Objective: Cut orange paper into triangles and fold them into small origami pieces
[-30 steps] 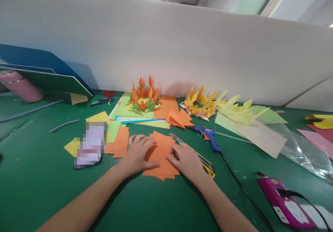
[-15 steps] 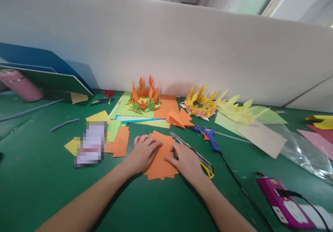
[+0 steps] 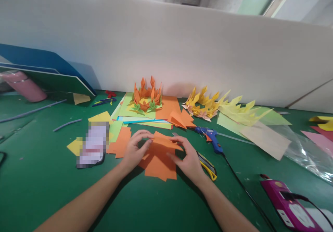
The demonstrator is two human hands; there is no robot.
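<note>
Two purple rods (image 3: 67, 124), one cutter (image 3: 207, 165), one glue gun (image 3: 214, 141), one phone (image 3: 94, 143), one bottle (image 3: 25, 87)

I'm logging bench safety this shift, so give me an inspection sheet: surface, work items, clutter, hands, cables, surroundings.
Surface: green table, with paper spread over much of it.
Work items: orange sheet raised above an orange stack.
Clutter: phone; cutter, partly hidden by the right hand; glue gun; orange crown; yellow crown.
Hands: left hand and right hand at the orange sheet's opposite sides; exact grip unclear.
Cables: black cord from the glue gun; another plugged into the magenta power strip.
Surroundings: white partition behind.
</note>
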